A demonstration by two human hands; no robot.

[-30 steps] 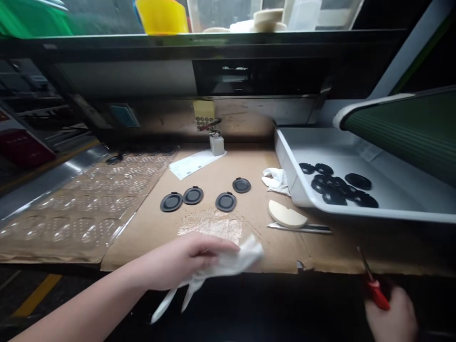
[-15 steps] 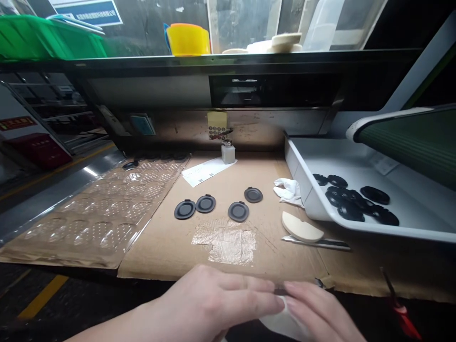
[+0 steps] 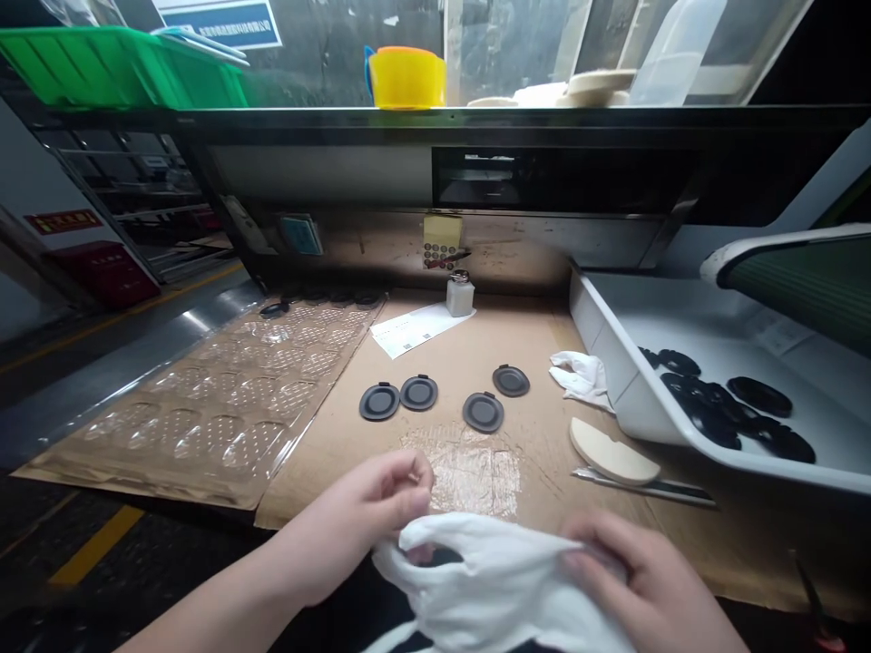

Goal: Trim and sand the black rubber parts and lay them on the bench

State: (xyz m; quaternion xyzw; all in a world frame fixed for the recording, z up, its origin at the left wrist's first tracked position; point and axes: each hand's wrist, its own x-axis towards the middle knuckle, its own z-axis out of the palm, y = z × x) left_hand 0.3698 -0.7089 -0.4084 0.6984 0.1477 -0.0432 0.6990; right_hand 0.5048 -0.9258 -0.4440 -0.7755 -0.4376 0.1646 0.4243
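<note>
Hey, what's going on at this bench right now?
A person is holding a white cloth between both hands at the front edge of a cardboard-covered bench: the left hand gathers one side and the right hand the other. Four dark round discs lie on the cardboard, more sit in a white tray to the right, and a clear blister sheet lies to the left.

Warm light across the cardboard [image 3: 721, 553], glare along the clear blister tray [image 3: 204, 426], dark lower corners, wide-angle bending at the frame edges
</note>
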